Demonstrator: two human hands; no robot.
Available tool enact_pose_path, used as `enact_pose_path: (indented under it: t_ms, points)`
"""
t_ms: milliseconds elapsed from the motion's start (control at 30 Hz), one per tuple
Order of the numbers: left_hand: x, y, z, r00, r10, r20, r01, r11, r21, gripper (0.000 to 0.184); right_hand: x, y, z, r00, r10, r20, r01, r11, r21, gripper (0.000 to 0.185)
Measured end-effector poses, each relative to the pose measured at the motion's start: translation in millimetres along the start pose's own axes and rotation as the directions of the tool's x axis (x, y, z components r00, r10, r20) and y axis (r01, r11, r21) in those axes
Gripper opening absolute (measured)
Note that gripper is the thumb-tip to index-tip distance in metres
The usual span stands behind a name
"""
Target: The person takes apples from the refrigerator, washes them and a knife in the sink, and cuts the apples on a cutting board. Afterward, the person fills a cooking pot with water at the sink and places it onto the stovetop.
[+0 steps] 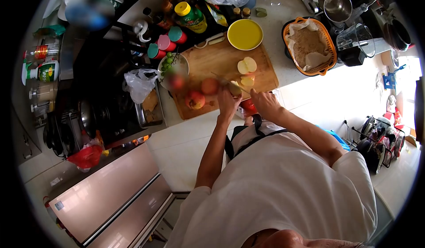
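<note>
My left hand (228, 102) is closed around an apple piece (235, 88) with pale flesh, over the front part of the wooden cutting board (212, 62). In my right hand (266, 104) is a knife (227, 80), its blade pointing left across the board and lying at the apple piece; whether it has cut in, I cannot tell. Just right of the blade are apple wedges (248, 79), with an apple half (247, 65) behind them, cut face up. A round orange-red fruit (210, 86) and a pomegranate (195, 100) sit left of my left hand.
A yellow plate (245, 34) and a peeler (210, 40) lie at the board's back edge. A bowl (183, 64) with green grapes (167, 63) and a blurred red fruit overlaps its left side. Farther right stands a paper-lined orange basket (327, 40); bottles and lidded jars (178, 34) line the back left.
</note>
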State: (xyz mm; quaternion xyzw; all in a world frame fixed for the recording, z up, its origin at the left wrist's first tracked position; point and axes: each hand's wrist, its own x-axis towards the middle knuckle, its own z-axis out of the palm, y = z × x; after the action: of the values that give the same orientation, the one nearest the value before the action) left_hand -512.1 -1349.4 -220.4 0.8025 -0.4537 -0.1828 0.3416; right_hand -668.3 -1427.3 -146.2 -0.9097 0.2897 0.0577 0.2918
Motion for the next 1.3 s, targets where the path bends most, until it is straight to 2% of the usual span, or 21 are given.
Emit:
enact_pose_path:
  t_ms: [33,133,233,333,367,433,533,567,667,733,867,1033,1133,1233,1300]
  points:
    - [1,3,-1,1.000,-0.027,0.004,0.027,0.999,-0.025,0.043,4,5,7,1.000,-0.007,-0.027,0.007,1.000,-0.005,0.022]
    - [-2,-10,1,1.000,0.029,-0.007,-0.029,0.999,0.024,0.049,19,20,43,0.994,-0.025,-0.102,0.025,1.000,-0.002,0.022]
    - [-12,-19,0,0.999,-0.036,0.001,0.036,0.999,-0.027,0.056,20,35,72,0.988,-0.056,-0.144,0.063,0.997,0.039,0.026]
    - [-23,-23,8,0.997,0.031,-0.074,-0.032,0.999,-0.025,0.057,26,50,69,0.996,-0.021,-0.085,0.037,0.980,0.196,0.028]
    - [-23,-25,11,0.998,-0.058,0.002,0.057,0.972,-0.226,0.055,25,48,57,0.999,-0.012,-0.041,0.018,0.986,0.165,0.030]
    - [-25,-29,14,0.963,-0.186,0.197,0.267,0.779,-0.567,0.052,17,44,43,0.998,-0.009,-0.060,0.019,0.986,0.166,0.027]
    - [-31,-34,29,0.964,-0.241,0.114,0.250,0.663,-0.706,0.050,3,33,26,0.995,-0.010,-0.103,0.032,0.977,0.213,0.024]
    - [-31,-29,25,0.959,-0.262,0.110,0.266,0.694,-0.669,0.049,-1,30,22,0.992,-0.009,-0.123,0.038,0.971,0.234,0.024]
    - [-30,-12,16,0.949,-0.298,0.104,0.303,0.766,-0.568,0.047,-13,29,18,0.982,-0.074,-0.176,0.093,0.990,0.105,0.021]
    - [-25,-2,9,0.950,-0.295,0.105,0.305,0.796,-0.522,0.043,-21,29,15,0.981,-0.099,-0.166,0.114,0.990,0.084,0.021]
    - [-21,-10,16,0.958,-0.261,0.116,0.280,0.781,-0.558,0.034,-27,29,15,0.979,-0.143,-0.147,0.149,0.988,0.027,0.023]
    - [-17,4,7,0.971,-0.217,0.095,0.235,0.834,-0.500,0.026,-24,18,15,0.984,-0.106,-0.146,0.115,0.992,0.051,0.017]
    - [-14,-2,10,0.981,-0.186,0.052,0.189,0.874,-0.447,0.031,-16,19,25,0.990,-0.074,-0.120,0.079,0.996,0.036,0.019]
    - [-11,-10,11,0.975,-0.204,0.088,0.222,0.887,-0.405,0.030,-2,24,37,0.994,-0.068,-0.089,0.066,0.997,-0.029,0.020]
    - [-13,-13,15,0.998,-0.059,-0.022,0.047,0.936,-0.350,0.034,5,31,55,0.988,-0.091,-0.122,0.085,0.995,-0.058,0.020]
